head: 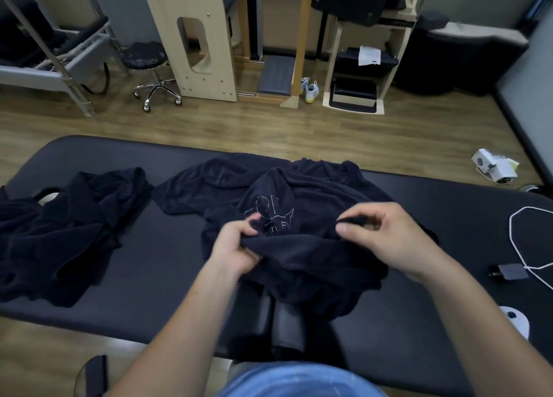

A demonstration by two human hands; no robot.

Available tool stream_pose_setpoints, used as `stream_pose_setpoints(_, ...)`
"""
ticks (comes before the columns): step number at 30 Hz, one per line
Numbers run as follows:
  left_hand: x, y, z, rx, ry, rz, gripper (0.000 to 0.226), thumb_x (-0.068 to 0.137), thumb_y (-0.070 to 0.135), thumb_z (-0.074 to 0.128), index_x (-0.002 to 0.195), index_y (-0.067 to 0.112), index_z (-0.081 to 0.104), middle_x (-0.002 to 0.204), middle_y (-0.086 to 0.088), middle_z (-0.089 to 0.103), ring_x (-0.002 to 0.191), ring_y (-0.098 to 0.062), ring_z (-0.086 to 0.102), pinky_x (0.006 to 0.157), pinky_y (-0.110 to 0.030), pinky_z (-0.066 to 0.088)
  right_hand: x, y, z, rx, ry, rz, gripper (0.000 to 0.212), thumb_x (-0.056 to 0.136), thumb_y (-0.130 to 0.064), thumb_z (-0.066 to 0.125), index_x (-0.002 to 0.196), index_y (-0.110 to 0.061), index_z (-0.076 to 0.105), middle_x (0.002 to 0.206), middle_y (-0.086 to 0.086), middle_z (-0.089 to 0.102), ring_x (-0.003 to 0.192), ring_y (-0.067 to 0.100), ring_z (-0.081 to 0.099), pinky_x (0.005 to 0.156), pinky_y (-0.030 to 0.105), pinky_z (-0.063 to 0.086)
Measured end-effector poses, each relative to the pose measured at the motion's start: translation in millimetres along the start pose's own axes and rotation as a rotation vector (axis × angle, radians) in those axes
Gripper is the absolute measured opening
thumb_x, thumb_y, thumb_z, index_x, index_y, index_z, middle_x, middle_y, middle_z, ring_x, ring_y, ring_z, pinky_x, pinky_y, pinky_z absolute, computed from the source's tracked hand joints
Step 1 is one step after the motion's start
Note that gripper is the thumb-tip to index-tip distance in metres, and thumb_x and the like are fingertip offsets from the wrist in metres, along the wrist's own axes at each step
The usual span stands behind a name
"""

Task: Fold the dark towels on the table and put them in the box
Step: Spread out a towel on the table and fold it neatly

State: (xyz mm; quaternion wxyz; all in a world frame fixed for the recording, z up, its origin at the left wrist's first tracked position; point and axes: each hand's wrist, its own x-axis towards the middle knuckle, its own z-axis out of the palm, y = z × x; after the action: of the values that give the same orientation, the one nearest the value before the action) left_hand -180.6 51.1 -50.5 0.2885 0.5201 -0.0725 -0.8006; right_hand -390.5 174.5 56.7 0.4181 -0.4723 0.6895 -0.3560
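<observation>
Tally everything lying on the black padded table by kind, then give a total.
Dark towels: 2, a crumpled one on the left and one with a white line drawing held by both hands
White cable: 1
Dark charger plug: 1
White round object, part hidden at the edge: 1
Total: 5

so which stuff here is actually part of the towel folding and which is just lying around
Part of the job:
- dark towel with white stitching, gripped by left hand and right hand
- crumpled dark towel on the table

Just lying about:
- white cable
- charger plug
- white box on the floor
- stool
</observation>
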Motion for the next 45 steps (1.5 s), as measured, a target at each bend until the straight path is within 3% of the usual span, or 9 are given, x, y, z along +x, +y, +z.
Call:
stream_pose_setpoints(5,-29,22,-1,-0.118,-0.167,0.155,0.038,0.075,0.001,0.038,0.094,0.009,0.07,0.069,-0.007,0.072,0.055,-0.022,0.07,0.06,-0.033,0.061,12,11,2,0.121,0.261,0.022,0.035,0.077,-0.038,0.081,0.066,-0.013,0.059,0.064,0.003,0.058,0.063,0.019,0.053,0.066,0.041,0.051)
stream_pose_setpoints(10,-32,-1,-31,0.121,-0.133,-0.008,0.039,0.101,0.025,0.054,0.079,0.003,0.077,0.087,-0.021,0.076,0.069,-0.031,0.076,0.052,-0.037,0.061,22,17,1,0.284,0.502,0.078,0.029,0.078,0.001,0.077,0.067,-0.016,0.056,0.064,0.001,0.056,0.061,0.02,0.053,0.06,0.034,0.046)
stream_pose_setpoints(15,-25,-5,-62,0.231,-0.022,-0.103,0.024,0.09,-0.008,0.041,0.092,0.005,0.061,0.078,-0.02,0.071,0.06,-0.027,0.072,0.055,-0.033,0.06,25,15,1,0.541,0.409,0.142,0.016,0.088,0.005,0.065,0.09,-0.01,0.069,0.084,0.008,0.064,0.071,0.019,0.066,0.067,0.034,0.056)
stream_pose_setpoints(20,-32,-2,-47,-0.074,-0.349,-0.03,0.104,0.034,-0.009,0.081,0.135,0.001,0.06,0.111,-0.024,0.067,0.082,-0.028,0.071,0.075,-0.036,0.062,27,19,25,0.491,0.085,0.182,0.032,0.087,0.009,0.062,0.11,-0.012,0.069,0.096,0.006,0.072,0.092,0.018,0.069,0.088,0.033,0.056)
stream_pose_setpoints(24,-59,-8,-19,0.096,-0.513,0.029,0.071,0.067,-0.003,0.048,0.138,-0.008,0.053,0.129,-0.026,0.058,0.109,-0.036,0.058,0.094,-0.04,0.05,24,15,41,0.279,-0.109,0.058,0.034,0.088,0.013,0.062,0.101,-0.017,0.071,0.086,0.003,0.077,0.084,0.014,0.073,0.08,0.023,0.055)
stream_pose_setpoints(29,-76,-20,5,0.748,-0.26,0.563,0.032,0.072,-0.01,0.08,0.089,0.016,0.074,0.08,0.004,0.072,0.075,-0.01,0.064,0.069,-0.021,0.052,28,12,57,0.001,-0.089,-0.104,0.031,0.084,-0.007,0.075,0.079,-0.037,0.076,0.086,0.001,0.068,0.076,0.012,0.065,0.079,0.029,0.05)
stream_pose_setpoints(36,-78,-10,7,1.187,-0.016,0.937,0.034,0.073,0.069,0.053,0.07,0.039,0.068,0.079,0.016,0.06,0.093,-0.002,0.046,0.097,-0.034,0.033,27,-5,46,0.114,-0.174,-0.203,0.012,0.094,-0.011,0.065,0.089,-0.015,0.075,0.091,0.008,0.073,0.082,0.012,0.067,0.079,0.027,0.053)
stream_pose_setpoints(39,-87,-9,19,1.293,0.029,0.988,0.02,0.076,0.061,0.043,0.066,0.049,0.055,0.094,0.022,0.06,0.112,0.0,0.04,0.113,-0.038,0.016,25,-12,46,0.243,-0.159,-0.185,0.007,0.086,-0.008,0.073,0.087,-0.015,0.075,0.088,0.006,0.076,0.082,0.013,0.07,0.077,0.026,0.054)
stream_pose_setpoints(45,-94,-7,31,0.793,-0.233,0.911,0.017,0.102,0.007,0.054,0.101,0.014,0.07,0.097,0.002,0.075,0.096,-0.011,0.069,0.089,-0.03,0.053,22,-24,47,0.353,-0.086,-0.186,0.013,0.074,-0.018,0.078,0.082,-0.011,0.07,0.08,0.006,0.074,0.074,0.015,0.068,0.07,0.027,0.055)
